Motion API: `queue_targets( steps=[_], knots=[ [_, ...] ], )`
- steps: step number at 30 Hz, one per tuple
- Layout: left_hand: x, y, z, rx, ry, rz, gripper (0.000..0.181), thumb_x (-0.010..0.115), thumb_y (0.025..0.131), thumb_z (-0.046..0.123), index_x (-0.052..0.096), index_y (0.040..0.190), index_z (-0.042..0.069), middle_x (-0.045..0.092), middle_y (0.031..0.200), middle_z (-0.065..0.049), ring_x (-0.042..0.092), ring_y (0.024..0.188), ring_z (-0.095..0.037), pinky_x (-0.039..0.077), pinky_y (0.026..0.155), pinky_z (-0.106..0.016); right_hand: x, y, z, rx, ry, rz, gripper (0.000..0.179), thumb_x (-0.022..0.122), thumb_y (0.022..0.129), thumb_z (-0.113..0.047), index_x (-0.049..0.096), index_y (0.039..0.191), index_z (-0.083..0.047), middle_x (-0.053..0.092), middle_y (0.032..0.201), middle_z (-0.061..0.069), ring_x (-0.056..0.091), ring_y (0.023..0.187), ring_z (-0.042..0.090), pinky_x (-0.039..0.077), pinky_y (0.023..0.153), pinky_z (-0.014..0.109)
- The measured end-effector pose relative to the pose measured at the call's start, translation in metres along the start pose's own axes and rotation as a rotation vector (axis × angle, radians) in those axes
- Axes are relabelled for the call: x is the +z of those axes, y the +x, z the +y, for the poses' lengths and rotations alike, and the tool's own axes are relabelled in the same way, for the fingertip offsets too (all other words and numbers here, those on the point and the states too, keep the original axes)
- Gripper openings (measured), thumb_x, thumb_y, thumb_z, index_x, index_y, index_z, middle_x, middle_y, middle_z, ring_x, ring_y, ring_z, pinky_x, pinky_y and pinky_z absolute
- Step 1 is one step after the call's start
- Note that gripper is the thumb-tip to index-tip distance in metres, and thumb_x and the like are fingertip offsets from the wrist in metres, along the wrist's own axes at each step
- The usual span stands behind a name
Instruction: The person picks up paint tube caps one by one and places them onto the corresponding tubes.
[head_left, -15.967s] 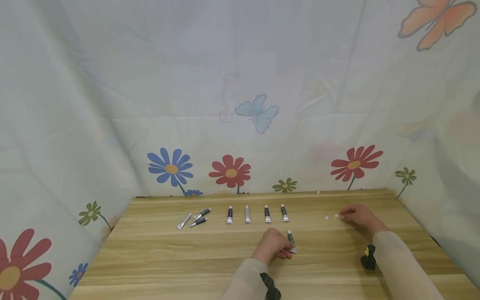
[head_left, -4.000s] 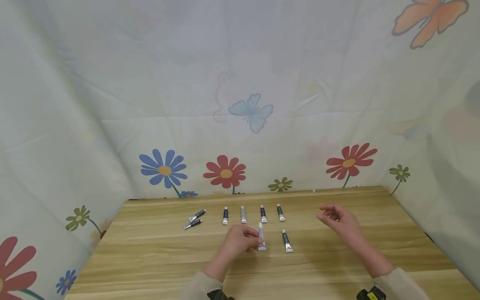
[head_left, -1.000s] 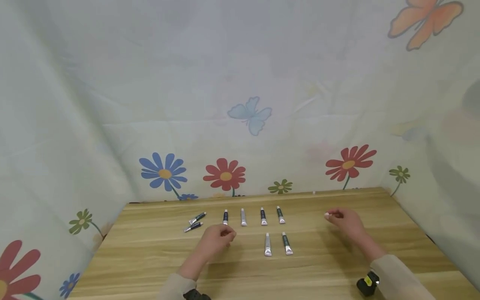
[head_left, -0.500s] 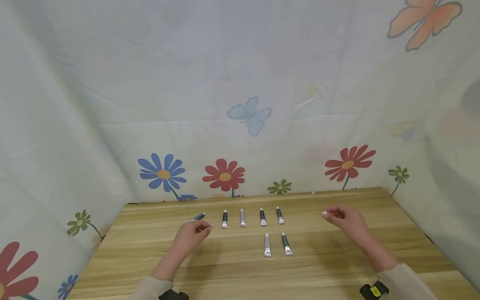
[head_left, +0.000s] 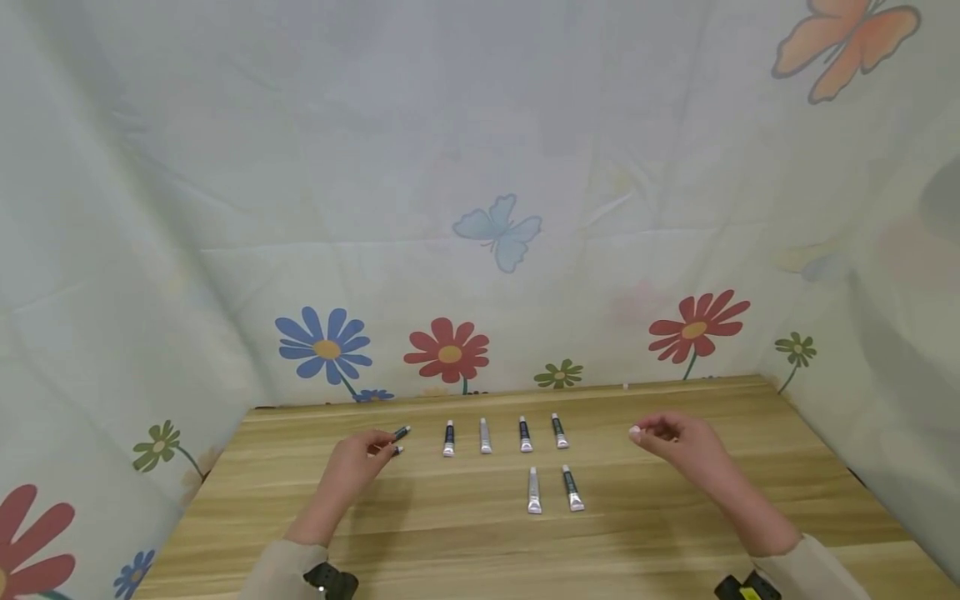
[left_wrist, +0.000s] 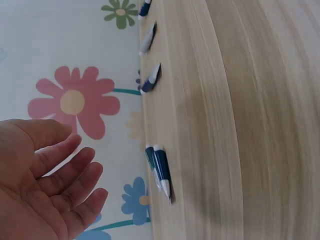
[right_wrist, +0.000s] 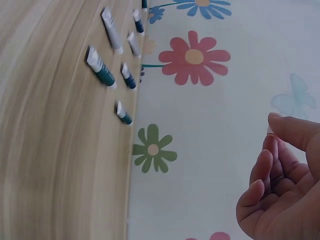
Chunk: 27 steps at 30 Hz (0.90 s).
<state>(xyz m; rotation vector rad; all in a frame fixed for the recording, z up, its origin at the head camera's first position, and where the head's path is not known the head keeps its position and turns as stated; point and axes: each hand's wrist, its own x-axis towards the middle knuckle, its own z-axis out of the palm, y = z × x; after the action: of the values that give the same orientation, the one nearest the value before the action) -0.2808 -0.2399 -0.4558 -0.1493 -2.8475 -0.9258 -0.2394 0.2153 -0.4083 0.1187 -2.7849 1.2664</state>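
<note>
My left hand (head_left: 352,467) hovers at the left of the table, fingers loosely bent, overlapping two paint tubes in the head view. The left wrist view shows those tubes, one green (left_wrist: 150,156) and one dark blue (left_wrist: 161,165), lying side by side apart from the fingers, which hold nothing. On the right, my right hand (head_left: 686,442) is raised over the table and pinches a small white piece (right_wrist: 270,131) between thumb and index fingertip. Between the hands, nearer me, lie a pale grey paint tube (head_left: 534,492) and a green one (head_left: 572,489).
Behind those two runs a row of several tubes: a dark blue one (head_left: 448,438), a grey one (head_left: 484,436), another dark blue one (head_left: 525,434) and a green one (head_left: 559,432). A white bit (head_left: 626,386) lies at the table's back edge, by the flowered curtain (head_left: 495,275).
The grey tube, in my left hand 4 s ago, now lies beside the front green one. That hand has moved left to the pair of tubes. My right hand has shifted slightly left, still pinching the white piece.
</note>
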Motion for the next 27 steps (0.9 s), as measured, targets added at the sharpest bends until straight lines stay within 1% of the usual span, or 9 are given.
queue_targets(
  steps=[4, 8, 13, 17, 23, 27],
  knots=[
    [-0.001, 0.007, -0.012, -0.046, -0.011, -0.017, 0.024, 0.065, 0.097, 0.009, 0.072, 0.116, -0.005, 0.076, 0.104, -0.017, 0.071, 0.093, -0.028, 0.058, 0.077, -0.041, 0.0, -0.003, -0.007, -0.011, 0.002, -0.009, 0.03, 0.071, 0.097, -0.027, 0.07, 0.112, -0.001, 0.068, 0.093, 0.006, 0.057, 0.084, 0.014, 0.048, 0.064, 0.024],
    [-0.002, 0.013, -0.023, -0.089, -0.019, -0.032, 0.024, 0.065, 0.097, 0.008, 0.071, 0.115, -0.007, 0.075, 0.104, -0.019, 0.068, 0.091, -0.024, 0.056, 0.078, -0.041, 0.0, -0.006, -0.014, -0.018, 0.017, -0.017, 0.029, 0.072, 0.096, -0.026, 0.071, 0.111, -0.002, 0.067, 0.091, 0.006, 0.057, 0.082, 0.012, 0.049, 0.063, 0.023],
    [-0.002, 0.019, -0.031, -0.122, -0.009, -0.061, 0.023, 0.065, 0.096, 0.007, 0.071, 0.112, -0.008, 0.075, 0.103, -0.02, 0.067, 0.09, -0.025, 0.056, 0.079, -0.042, 0.0, -0.01, -0.022, -0.037, 0.025, -0.027, 0.028, 0.073, 0.095, -0.025, 0.071, 0.11, -0.002, 0.068, 0.09, 0.006, 0.057, 0.08, 0.012, 0.049, 0.064, 0.022],
    [0.002, 0.024, -0.038, -0.12, 0.002, -0.078, 0.02, 0.066, 0.096, 0.005, 0.072, 0.109, -0.008, 0.075, 0.099, -0.018, 0.065, 0.086, -0.023, 0.055, 0.077, -0.04, 0.001, -0.013, -0.027, -0.055, 0.032, -0.033, 0.027, 0.074, 0.094, -0.024, 0.071, 0.109, -0.002, 0.068, 0.089, 0.005, 0.056, 0.078, 0.012, 0.049, 0.063, 0.022],
    [0.01, 0.033, -0.051, -0.095, 0.05, -0.09, 0.011, 0.069, 0.092, 0.003, 0.075, 0.097, -0.004, 0.076, 0.094, -0.015, 0.063, 0.081, -0.021, 0.052, 0.073, -0.036, 0.006, -0.014, -0.034, -0.069, 0.063, -0.054, 0.026, 0.075, 0.093, -0.023, 0.071, 0.108, -0.002, 0.067, 0.088, 0.004, 0.055, 0.076, 0.011, 0.049, 0.063, 0.022],
    [0.016, 0.04, -0.059, -0.09, 0.07, -0.113, 0.008, 0.073, 0.09, 0.004, 0.076, 0.094, -0.002, 0.076, 0.092, -0.014, 0.062, 0.08, -0.02, 0.052, 0.075, -0.036, 0.008, -0.015, -0.037, -0.073, 0.066, -0.056, 0.026, 0.075, 0.093, -0.022, 0.071, 0.108, -0.002, 0.066, 0.087, 0.005, 0.054, 0.076, 0.011, 0.048, 0.062, 0.021]
  ],
)
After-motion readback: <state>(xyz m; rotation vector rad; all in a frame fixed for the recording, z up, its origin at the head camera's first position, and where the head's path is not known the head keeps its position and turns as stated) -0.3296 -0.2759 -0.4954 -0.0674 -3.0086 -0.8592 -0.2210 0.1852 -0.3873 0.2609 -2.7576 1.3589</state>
